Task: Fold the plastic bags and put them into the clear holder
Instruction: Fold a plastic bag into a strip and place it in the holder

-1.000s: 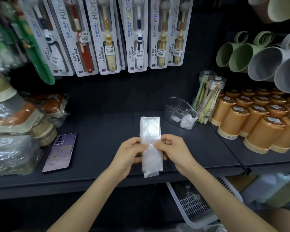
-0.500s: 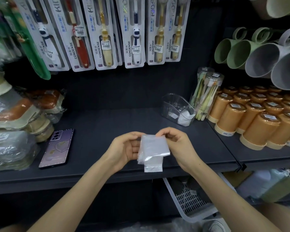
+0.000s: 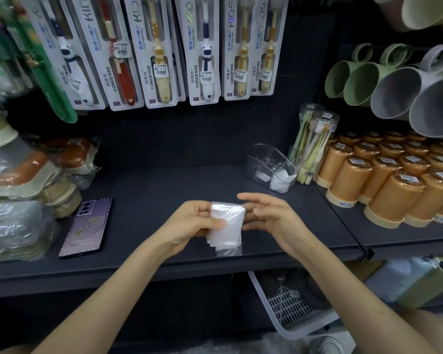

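While above the shelf (image 3: 164, 185) — folded plastic bag (image 3: 229, 232) in L hand (image 3: 189, 221) pinch, R hand (image 3: 274, 215) slack-fingered, empty, just beside.

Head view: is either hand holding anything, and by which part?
The left hand pinches the folded translucent white plastic bag by its upper-left edge, thumb on the front. The right hand is open beside it, gripping nothing.

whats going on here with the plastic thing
A person at a dark shop shelf is folding a plastic bag. The left hand pinches the folded bag above the shelf; the right hand is open right beside it. The clear holder stands at the back right, with what look like folded bags inside. This bag is not yet in it.
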